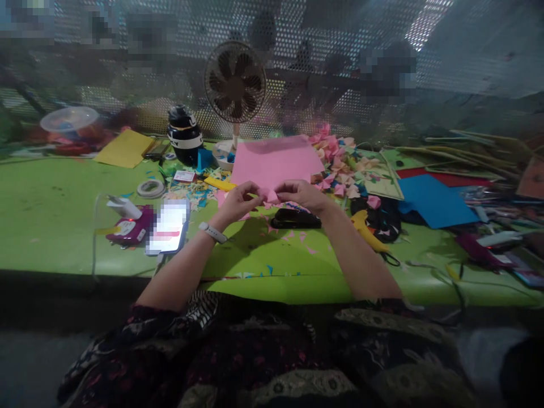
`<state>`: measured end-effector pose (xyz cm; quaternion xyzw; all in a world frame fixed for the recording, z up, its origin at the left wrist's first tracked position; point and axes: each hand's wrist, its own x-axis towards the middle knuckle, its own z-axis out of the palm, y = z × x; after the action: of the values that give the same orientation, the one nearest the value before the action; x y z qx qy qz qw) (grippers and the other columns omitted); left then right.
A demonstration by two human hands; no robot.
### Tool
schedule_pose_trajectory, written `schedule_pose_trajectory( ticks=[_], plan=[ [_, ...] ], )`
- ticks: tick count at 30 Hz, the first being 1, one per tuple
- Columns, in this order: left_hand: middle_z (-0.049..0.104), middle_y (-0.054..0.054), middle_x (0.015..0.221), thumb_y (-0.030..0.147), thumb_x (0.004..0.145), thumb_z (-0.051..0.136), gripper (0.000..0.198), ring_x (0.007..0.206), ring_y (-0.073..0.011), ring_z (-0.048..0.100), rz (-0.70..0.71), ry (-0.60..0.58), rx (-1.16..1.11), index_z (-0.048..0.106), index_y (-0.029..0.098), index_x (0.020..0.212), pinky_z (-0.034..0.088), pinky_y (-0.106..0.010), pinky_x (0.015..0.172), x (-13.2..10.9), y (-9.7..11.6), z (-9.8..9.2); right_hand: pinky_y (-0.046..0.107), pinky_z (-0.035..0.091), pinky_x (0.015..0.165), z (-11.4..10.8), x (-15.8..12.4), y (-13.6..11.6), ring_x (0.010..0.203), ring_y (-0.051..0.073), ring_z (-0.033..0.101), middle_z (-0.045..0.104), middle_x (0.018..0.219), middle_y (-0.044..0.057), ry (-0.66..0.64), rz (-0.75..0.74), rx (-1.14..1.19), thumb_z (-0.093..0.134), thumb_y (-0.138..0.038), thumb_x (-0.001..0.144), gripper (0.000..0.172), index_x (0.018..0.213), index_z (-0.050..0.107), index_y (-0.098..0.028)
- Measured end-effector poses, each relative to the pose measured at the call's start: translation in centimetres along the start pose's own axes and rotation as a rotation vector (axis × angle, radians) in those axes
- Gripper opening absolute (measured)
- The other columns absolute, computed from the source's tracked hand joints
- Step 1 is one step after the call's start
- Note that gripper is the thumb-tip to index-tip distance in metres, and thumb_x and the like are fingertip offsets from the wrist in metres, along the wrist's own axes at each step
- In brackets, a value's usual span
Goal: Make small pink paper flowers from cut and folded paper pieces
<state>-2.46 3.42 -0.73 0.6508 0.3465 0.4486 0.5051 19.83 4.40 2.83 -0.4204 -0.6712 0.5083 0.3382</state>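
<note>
Between my two hands is a small folded piece of pink paper [271, 196]. My left hand [242, 199] pinches its left side, thumb and forefinger together. On the other side my right hand [301, 194] grips it the same way. Behind them lies a large pink sheet [276, 161]. A black stapler [296, 219] rests on the table just below my right hand. Small pink paper scraps [302, 237] are scattered around it. A heap of folded pink paper pieces [338, 161] sits beyond my right hand.
A fan [235, 82] and a dark jug [186, 136] stand at the back of the green table [55, 226]. Left are a lit phone [170, 226], a purple device [131, 226] and a tape roll [151, 188]. A yellow-handled tool [369, 232] and blue sheet [437, 199] lie right.
</note>
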Motion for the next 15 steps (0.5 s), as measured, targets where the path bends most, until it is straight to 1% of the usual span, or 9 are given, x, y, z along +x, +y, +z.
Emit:
schedule_pose_trajectory(
  ticks=[5, 8, 10, 12, 13, 15],
  plan=[
    [0.068, -0.002, 0.081, 0.041, 0.077, 0.077, 0.032, 0.08, -0.0187, 0.075, -0.153, -0.017, -0.048, 0.055, 0.019, 0.084, 0.056, -0.023, 0.056, -0.2, 0.3, 0.3, 0.035, 0.055, 0.085, 0.9, -0.6, 0.3, 0.077, 0.015, 0.065, 0.071, 0.082, 0.002, 0.057, -0.02, 0.028, 0.079, -0.029, 0.071, 0.021, 0.088, 0.071, -0.018],
    [0.068, -0.002, 0.079, 0.041, 0.076, 0.078, 0.033, 0.077, -0.0183, 0.075, -0.182, 0.027, -0.029, 0.055, 0.018, 0.081, 0.054, -0.021, 0.052, -0.2, 0.4, 0.3, 0.037, 0.055, 0.09, 0.4, -1.8, 0.0, 0.084, 0.017, 0.067, 0.073, 0.091, 0.005, 0.12, -0.04, -0.023, 0.077, -0.031, 0.075, 0.022, 0.092, 0.071, -0.018],
    [0.069, -0.003, 0.079, 0.041, 0.075, 0.079, 0.033, 0.079, -0.0185, 0.075, -0.174, 0.069, -0.017, 0.056, 0.018, 0.08, 0.053, -0.02, 0.051, -0.2, 0.3, 0.3, 0.039, 0.055, 0.092, -0.9, -3.4, -0.4, 0.089, 0.018, 0.068, 0.074, 0.096, 0.006, 0.18, -0.056, -0.121, 0.076, -0.033, 0.076, 0.024, 0.095, 0.072, -0.018],
    [0.069, -0.003, 0.079, 0.041, 0.075, 0.08, 0.033, 0.081, -0.0186, 0.075, -0.178, 0.102, -0.017, 0.056, 0.018, 0.08, 0.053, -0.019, 0.051, -0.1, 0.2, 0.2, 0.041, 0.055, 0.092, -2.8, -5.6, -0.6, 0.091, 0.02, 0.069, 0.075, 0.097, 0.008, 0.251, -0.056, -0.236, 0.074, -0.038, 0.079, 0.029, 0.099, 0.072, -0.018],
    [0.069, -0.003, 0.079, 0.04, 0.075, 0.08, 0.033, 0.08, -0.0187, 0.075, -0.185, 0.113, -0.019, 0.056, 0.018, 0.081, 0.053, -0.019, 0.051, -0.1, 0.2, 0.2, 0.041, 0.055, 0.09, -4.0, -7.0, -0.6, 0.09, 0.021, 0.069, 0.075, 0.096, 0.008, 0.3, -0.049, -0.297, 0.072, -0.04, 0.08, 0.029, 0.099, 0.073, -0.018],
    [0.069, -0.004, 0.08, 0.04, 0.075, 0.08, 0.032, 0.079, -0.0187, 0.075, -0.191, 0.136, -0.023, 0.056, 0.018, 0.08, 0.053, -0.02, 0.051, 0.0, 0.1, 0.2, 0.04, 0.053, 0.09, -6.3, -9.8, -0.3, 0.09, 0.023, 0.069, 0.075, 0.096, 0.009, 0.45, -0.017, -0.484, 0.068, -0.041, 0.082, 0.028, 0.096, 0.073, -0.017]
  ],
)
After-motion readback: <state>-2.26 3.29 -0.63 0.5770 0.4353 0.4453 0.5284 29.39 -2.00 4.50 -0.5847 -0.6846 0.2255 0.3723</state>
